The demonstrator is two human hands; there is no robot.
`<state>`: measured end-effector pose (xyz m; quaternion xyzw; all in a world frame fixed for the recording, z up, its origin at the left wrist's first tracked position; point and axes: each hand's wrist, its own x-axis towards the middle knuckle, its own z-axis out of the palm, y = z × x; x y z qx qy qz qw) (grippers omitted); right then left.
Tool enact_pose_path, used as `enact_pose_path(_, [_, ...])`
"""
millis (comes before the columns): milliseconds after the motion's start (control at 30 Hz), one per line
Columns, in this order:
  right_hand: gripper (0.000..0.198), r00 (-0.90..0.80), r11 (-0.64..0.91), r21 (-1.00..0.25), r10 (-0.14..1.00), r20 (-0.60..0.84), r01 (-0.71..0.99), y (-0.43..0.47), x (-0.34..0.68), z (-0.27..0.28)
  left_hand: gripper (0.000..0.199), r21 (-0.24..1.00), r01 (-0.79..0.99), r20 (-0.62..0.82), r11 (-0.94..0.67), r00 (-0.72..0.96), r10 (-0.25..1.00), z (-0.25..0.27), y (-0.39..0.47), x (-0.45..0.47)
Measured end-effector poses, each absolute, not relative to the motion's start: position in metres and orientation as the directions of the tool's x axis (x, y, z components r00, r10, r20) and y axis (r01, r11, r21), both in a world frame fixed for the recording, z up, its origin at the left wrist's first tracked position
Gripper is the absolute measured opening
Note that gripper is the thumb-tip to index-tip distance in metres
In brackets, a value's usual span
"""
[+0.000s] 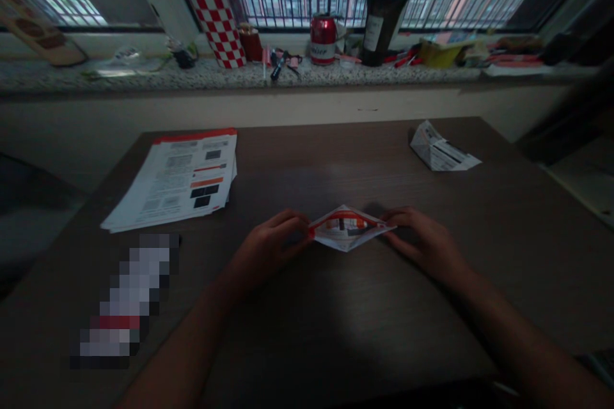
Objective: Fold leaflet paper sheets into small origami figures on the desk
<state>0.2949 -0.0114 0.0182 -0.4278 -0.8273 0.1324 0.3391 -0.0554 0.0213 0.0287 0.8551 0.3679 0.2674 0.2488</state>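
A small folded paper boat [345, 244], white with red and orange print, sits over the middle of the table with its top spread into a diamond-shaped opening. My left hand [275, 239] pinches its left tip, and my right hand [422, 239] pinches the right tip. Both hands' fingers are closed on the paper ends. Another folded paper piece [444, 152], white with print, stands at the far right of the table. To the far left lies a stack of printed sheets [177, 185] with a red top edge.
A pixelated oblong item [127, 300] lies left of my left forearm on the dark wooden table [297, 166]. Along the stone windowsill [330, 80] stand a checkered bottle [220, 32], a red can [323, 39], a dark bottle [381, 25] and small clutter.
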Motion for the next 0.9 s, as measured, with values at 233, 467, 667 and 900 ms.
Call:
enact_pose_path(233, [0.011, -0.397, 0.603, -0.490, 0.792, 0.464, 0.630, -0.010, 0.295, 0.020, 0.005, 0.623, 0.503, 0.272, -0.599, 0.579, 0.769, 0.028, 0.020, -0.055])
enact_pose_path(467, [0.014, -0.439, 0.617, -0.467, 0.783, 0.441, 0.633, -0.010, 0.296, 0.019, 0.005, 0.629, 0.483, 0.292, -0.609, 0.580, 0.761, 0.027, 0.020, -0.055])
enact_pose_path(667, [0.016, -0.433, 0.600, -0.462, 0.797, 0.421, 0.653, -0.009, 0.296, 0.022, 0.004, 0.632, 0.472, 0.313, -0.615, 0.570, 0.760, 0.030, 0.020, -0.052])
enact_pose_path(900, [0.018, -0.302, 0.499, -0.516, 0.856, 0.420, 0.697, 0.003, 0.319, 0.026, 0.003, 0.634, 0.485, 0.329, -0.602, 0.535, 0.778, 0.029, 0.020, -0.051])
